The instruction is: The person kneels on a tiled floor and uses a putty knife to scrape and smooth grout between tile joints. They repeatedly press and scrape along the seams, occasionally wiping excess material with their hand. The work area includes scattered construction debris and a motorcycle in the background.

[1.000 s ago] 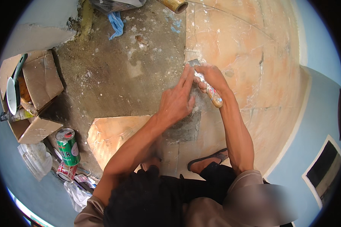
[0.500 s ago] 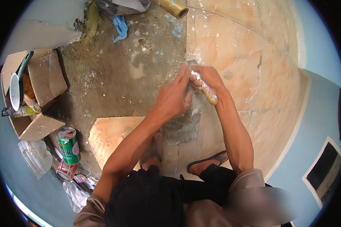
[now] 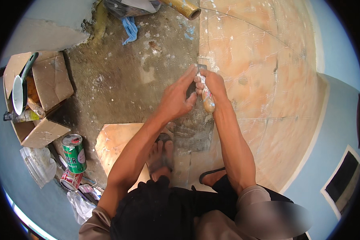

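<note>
Where the concrete (image 3: pixel 108 88) meets the tiles (image 3: pixel 248 72), a straight edge runs down from the top of the view to the scraper (image 3: pixel 206 96). To the left, concrete spreads from the left hand (image 3: pixel 176 98) to the box (image 3: pixel 54 82); to the right, tiles extend from the right hand (image 3: pixel 214 86) to the blue wall (image 3: pixel 342 116). Below the hands: a dark patch (image 3: pixel 196 134), a loose tile (image 3: pixel 116 138) and the person's left foot (image 3: pixel 162 156). Along the far side: a blue cloth (image 3: pixel 130 30) and a tube (image 3: pixel 184 8), both well apart from the hands.

Scraper: one, paint-spotted, at the edge of the tiles. Blade (image 3: pixel 203 67) pointing away from the person; handle butt toward the person. Long axis nearly in line with that edge, the butt leaning slightly right.

Right hand: fingers curled around the handle, gripping it; thumb side nearest the blade, butt protruding below the palm. Left hand: fingers extended together, thumb spread apart; fingertips at the left side of the blade, contact impossible to tell.
</note>
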A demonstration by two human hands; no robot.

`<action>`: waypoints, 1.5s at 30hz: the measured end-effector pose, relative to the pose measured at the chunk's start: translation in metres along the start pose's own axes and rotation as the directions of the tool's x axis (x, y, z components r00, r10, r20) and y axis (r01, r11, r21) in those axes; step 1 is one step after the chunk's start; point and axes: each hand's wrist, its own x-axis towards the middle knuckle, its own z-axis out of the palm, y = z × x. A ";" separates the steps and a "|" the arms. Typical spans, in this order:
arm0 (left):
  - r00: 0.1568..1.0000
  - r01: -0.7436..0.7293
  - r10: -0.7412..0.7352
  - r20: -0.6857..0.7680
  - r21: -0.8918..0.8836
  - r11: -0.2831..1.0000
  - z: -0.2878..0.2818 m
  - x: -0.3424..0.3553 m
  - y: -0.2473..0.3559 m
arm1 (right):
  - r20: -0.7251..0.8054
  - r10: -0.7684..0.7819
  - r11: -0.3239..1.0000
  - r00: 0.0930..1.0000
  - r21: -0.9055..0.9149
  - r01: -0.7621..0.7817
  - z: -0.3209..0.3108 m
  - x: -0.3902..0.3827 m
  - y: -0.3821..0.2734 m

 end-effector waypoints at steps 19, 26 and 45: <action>0.994 0.025 -0.028 0.106 0.031 0.999 -0.019 0.001 0.000 | 0.024 -0.065 0.996 0.998 -0.060 0.067 -0.023 -0.026 0.016; 0.974 -0.215 0.175 0.147 0.326 0.921 0.025 -0.037 -0.002 | -0.150 -0.204 0.567 0.967 -0.824 -0.008 -0.142 -0.033 -0.042; 0.971 -0.178 0.234 -0.053 0.496 0.850 0.030 -0.019 -0.031 | 0.438 -0.319 -0.506 0.840 -0.829 0.240 -0.065 0.007 -0.102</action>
